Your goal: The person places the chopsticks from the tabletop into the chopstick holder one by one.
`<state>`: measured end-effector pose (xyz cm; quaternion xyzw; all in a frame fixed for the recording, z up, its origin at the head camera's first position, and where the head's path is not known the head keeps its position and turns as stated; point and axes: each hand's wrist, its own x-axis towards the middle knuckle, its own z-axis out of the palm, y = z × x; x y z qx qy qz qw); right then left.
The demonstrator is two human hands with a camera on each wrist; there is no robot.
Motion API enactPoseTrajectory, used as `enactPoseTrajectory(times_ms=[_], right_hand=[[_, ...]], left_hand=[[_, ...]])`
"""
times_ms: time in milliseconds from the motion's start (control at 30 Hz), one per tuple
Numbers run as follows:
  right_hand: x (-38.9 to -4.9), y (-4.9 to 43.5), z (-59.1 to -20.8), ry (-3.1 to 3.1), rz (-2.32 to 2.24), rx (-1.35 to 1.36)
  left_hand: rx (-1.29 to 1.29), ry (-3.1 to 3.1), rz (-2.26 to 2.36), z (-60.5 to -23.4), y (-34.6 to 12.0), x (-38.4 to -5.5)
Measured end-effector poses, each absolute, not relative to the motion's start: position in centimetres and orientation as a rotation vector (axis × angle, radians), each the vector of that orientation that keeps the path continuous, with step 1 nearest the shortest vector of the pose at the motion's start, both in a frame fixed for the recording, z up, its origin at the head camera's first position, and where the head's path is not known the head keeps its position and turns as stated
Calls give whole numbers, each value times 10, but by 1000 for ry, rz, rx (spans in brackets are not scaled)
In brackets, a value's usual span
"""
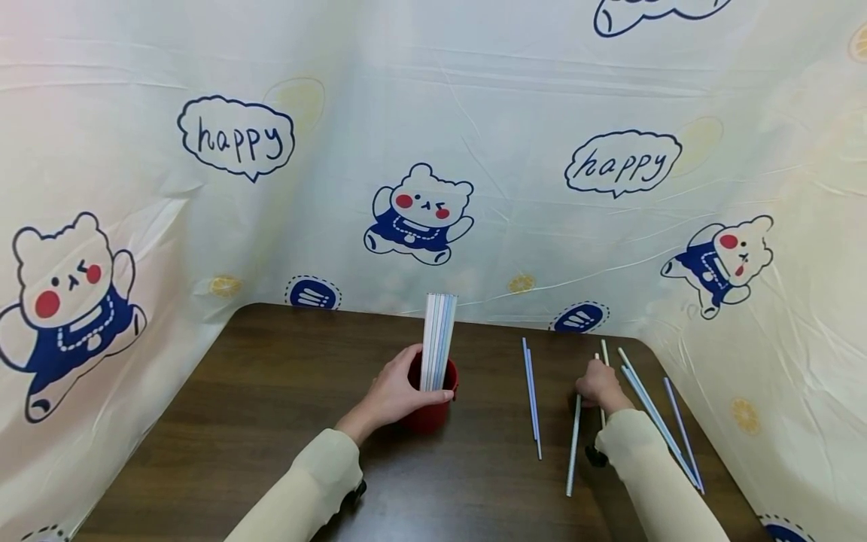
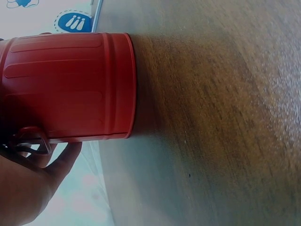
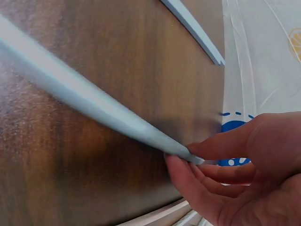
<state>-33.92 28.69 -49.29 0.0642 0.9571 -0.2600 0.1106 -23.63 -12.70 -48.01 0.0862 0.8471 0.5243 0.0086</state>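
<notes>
A red metal bucket [image 2: 61,89] with ridged sides and a small side handle stands on the wooden table. Upright in it is a tight bundle of pale white and blue sticks [image 1: 438,339]. My left hand [image 1: 405,391] grips the bucket near its rim, thumb across the near side; its other fingers are partly hidden behind. Over on the right, my right hand [image 1: 599,382] pinches one light blue-grey stick [image 3: 103,110] near its far end between thumb and fingers. That stick slants toward the near edge. Pale sticks [image 1: 605,354] lie beside and partly under the hand.
Two blue-violet sticks [image 1: 531,399] lie between bucket and right hand. Light blue sticks [image 1: 657,414] and a violet stick [image 1: 684,433] lie near the right edge of the brown table [image 1: 284,391]. A printed curtain [image 1: 515,135] hangs around the back and sides.
</notes>
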Motion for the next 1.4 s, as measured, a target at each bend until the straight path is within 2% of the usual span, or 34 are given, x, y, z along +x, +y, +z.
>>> enactPoseTrajectory(times_ms=[567, 1400], right_hand=[[-330, 284, -496, 2457, -1396, 273], [-332, 243, -458, 2624, -1634, 23]], left_hand=[[261, 2686, 1602, -483, -127, -238], [275, 2682, 1608, -483, -128, -239]])
